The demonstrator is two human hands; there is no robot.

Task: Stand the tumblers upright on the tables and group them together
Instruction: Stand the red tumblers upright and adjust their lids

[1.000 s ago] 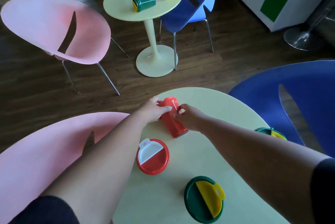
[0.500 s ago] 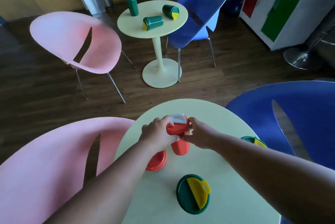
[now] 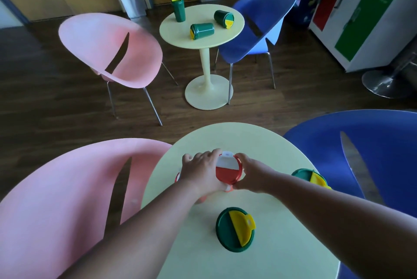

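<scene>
On the near table (image 3: 259, 143), a red tumbler (image 3: 228, 172) stands upright with its lid facing up. The left hand (image 3: 200, 172) curls round its left side, and the right hand (image 3: 250, 175) grips its right side with bent fingers. A second red tumbler (image 3: 178, 177) sits mostly hidden behind the left hand. A green tumbler (image 3: 234, 229) stands upright closer to the person than the held one, and another green tumbler (image 3: 309, 177) stands to its right, near the table's edge.
</scene>
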